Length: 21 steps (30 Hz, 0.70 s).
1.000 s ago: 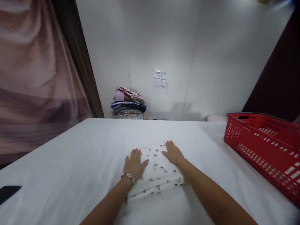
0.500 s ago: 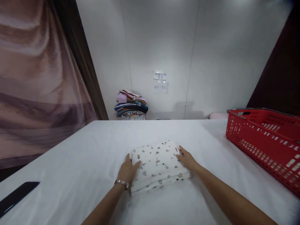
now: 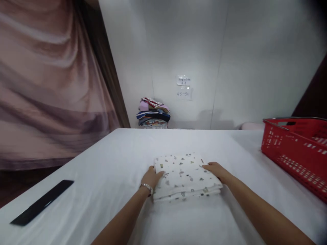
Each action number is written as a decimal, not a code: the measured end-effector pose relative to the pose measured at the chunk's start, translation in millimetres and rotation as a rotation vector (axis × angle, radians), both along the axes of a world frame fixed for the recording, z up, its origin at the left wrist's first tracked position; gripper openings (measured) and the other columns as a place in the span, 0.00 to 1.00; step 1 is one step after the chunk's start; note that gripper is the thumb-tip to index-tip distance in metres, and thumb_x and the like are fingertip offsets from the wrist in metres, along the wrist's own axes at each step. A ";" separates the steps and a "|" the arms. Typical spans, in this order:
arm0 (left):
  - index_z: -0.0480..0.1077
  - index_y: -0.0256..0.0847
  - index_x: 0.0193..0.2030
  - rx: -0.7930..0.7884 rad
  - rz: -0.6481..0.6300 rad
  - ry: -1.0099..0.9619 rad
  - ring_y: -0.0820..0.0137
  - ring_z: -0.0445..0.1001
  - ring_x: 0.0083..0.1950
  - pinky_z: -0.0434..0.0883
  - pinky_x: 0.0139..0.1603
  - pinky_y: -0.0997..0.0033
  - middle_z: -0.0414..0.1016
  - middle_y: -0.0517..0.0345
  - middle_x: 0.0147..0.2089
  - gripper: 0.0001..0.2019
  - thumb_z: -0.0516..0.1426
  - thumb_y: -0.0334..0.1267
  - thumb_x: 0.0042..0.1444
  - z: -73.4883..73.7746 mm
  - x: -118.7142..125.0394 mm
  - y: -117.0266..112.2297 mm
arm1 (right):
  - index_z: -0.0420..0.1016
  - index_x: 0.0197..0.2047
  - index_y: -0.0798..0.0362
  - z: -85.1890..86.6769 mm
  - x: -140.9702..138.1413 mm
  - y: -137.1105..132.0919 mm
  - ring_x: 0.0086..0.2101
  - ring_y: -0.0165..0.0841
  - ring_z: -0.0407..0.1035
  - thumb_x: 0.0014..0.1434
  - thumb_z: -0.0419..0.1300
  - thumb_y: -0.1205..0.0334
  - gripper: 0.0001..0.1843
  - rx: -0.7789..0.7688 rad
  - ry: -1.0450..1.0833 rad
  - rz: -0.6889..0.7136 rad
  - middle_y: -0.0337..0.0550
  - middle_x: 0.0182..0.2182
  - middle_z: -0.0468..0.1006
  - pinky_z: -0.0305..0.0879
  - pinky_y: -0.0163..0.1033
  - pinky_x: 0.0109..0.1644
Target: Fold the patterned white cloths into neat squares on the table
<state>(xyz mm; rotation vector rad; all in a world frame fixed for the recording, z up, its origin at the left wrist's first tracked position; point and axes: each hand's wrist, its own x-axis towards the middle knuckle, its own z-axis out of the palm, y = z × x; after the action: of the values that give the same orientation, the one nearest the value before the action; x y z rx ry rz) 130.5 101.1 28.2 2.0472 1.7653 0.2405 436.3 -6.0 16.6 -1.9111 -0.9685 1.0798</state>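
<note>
A folded white cloth (image 3: pixel 182 175) with small printed shapes lies in front of me, its layers showing along the near edge. My left hand (image 3: pixel 151 177), with a bracelet at the wrist, grips the cloth's left side, thumb on top and fingers along the edge. On the opposite side my right hand (image 3: pixel 217 171) holds the right edge. Its thumb rests over the upper face, and its other fingers are partly hidden beside or beneath the cloth.
The cloth rests on a white-covered table (image 3: pixel 102 160). A red plastic basket (image 3: pixel 293 149) stands at the right, and a flat black object (image 3: pixel 43 202) lies at the left. Behind the far edge is a stack of folded fabrics (image 3: pixel 153 114). A pink curtain (image 3: pixel 46 85) hangs at left.
My view has turned left, so everything sits farther right in the picture. My right hand's spread fingers have closed in on the cloth's edge. The cloth stays folded between both hands.
</note>
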 end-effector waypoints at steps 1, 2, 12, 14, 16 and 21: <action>0.56 0.32 0.55 -0.021 -0.011 -0.016 0.61 0.71 0.47 0.66 0.42 0.69 0.72 0.42 0.47 0.32 0.52 0.53 0.49 0.4 0.6 -3.9 | 0.72 0.40 0.61 -0.6 4.9 -5.3 0.37 0.38 0.72 0.48 0.58 0.50 0.23 0.014 0.030 0.003 0.52 0.37 0.78 0.66 0.34 0.34; 0.54 0.32 0.57 -0.041 -0.021 -0.034 0.61 0.71 0.48 0.65 0.43 0.69 0.71 0.43 0.48 0.34 0.52 0.54 0.48 0.3 1.3 -7.4 | 0.73 0.40 0.61 -1.8 11.3 -10.5 0.36 0.38 0.72 0.48 0.58 0.50 0.23 0.021 0.039 0.005 0.52 0.36 0.78 0.66 0.34 0.34; 0.56 0.34 0.57 -0.128 -0.077 -0.238 0.64 0.69 0.50 0.64 0.47 0.71 0.72 0.49 0.47 0.32 0.55 0.50 0.48 -4.4 14.2 -2.8 | 0.74 0.42 0.59 -4.2 65.6 -37.2 0.41 0.43 0.71 0.43 0.60 0.47 0.27 -0.118 -0.158 -0.068 0.53 0.42 0.76 0.66 0.40 0.43; 0.59 0.36 0.55 -0.134 -0.074 -0.267 0.65 0.69 0.49 0.64 0.47 0.72 0.71 0.50 0.48 0.28 0.54 0.48 0.50 -4.0 19.6 2.3 | 0.74 0.42 0.59 0.3 70.4 -35.9 0.43 0.44 0.70 0.43 0.60 0.47 0.28 -0.135 -0.223 -0.078 0.55 0.44 0.75 0.66 0.40 0.44; 0.60 0.37 0.55 -0.129 -0.067 -0.288 0.67 0.70 0.48 0.65 0.46 0.73 0.70 0.51 0.50 0.25 0.52 0.47 0.52 -3.7 25.7 7.8 | 0.74 0.42 0.60 4.1 76.6 -32.3 0.44 0.45 0.69 0.41 0.61 0.47 0.28 -0.145 -0.292 -0.102 0.56 0.44 0.75 0.65 0.41 0.46; 0.61 0.36 0.54 -0.096 -0.097 -0.291 0.68 0.67 0.52 0.63 0.50 0.72 0.68 0.50 0.53 0.21 0.47 0.42 0.56 -2.7 43.3 22.8 | 0.74 0.39 0.56 6.6 92.5 -21.7 0.42 0.44 0.70 0.40 0.62 0.47 0.26 -0.201 -0.296 -0.071 0.53 0.41 0.76 0.65 0.42 0.46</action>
<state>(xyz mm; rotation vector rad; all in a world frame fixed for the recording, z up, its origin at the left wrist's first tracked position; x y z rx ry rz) 173.8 124.0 25.5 1.9138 1.4702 0.3948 528.8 -27.6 23.2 -2.3003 -0.9705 0.8968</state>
